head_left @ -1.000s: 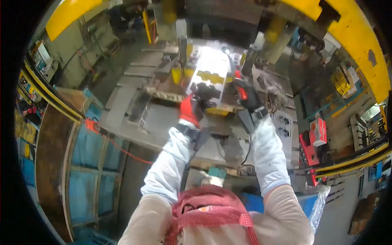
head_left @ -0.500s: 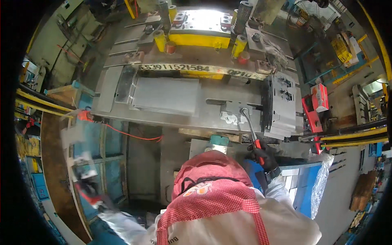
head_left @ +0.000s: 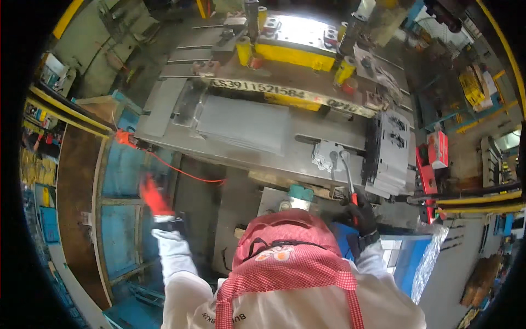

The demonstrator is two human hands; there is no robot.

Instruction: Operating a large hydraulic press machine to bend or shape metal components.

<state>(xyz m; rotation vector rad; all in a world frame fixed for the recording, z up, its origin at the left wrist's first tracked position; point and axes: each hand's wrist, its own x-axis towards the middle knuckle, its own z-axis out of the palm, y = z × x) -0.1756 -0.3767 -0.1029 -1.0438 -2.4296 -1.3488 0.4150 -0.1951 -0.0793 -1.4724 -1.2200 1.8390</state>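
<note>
My right hand (head_left: 361,218), in a dark glove, is closed round the red grip of a hand tool (head_left: 349,174) with a long metal shaft and a rounded end. That end reaches over small flat cut metal parts (head_left: 325,154) on the press bed (head_left: 263,159); whether it touches them I cannot tell. At the left, off the bed's front edge, my left hand (head_left: 155,198) is stretched forward in a red glove. Motion smears its fingers, and I see nothing held in it.
Flat grey sheets (head_left: 244,123) are stacked on the bed's left half. Cut plates (head_left: 390,156) stand piled at its right end, beside a red and white box (head_left: 437,149). Yellow die blocks (head_left: 296,56) and posts rise behind. An orange cable (head_left: 192,176) hangs in front of blue panels (head_left: 121,170).
My left hand has moved forward and inward; the blurred pale pieces near it have gone from sight. My right hand still grips the tool. The whole view has tilted and shifted slightly.
</note>
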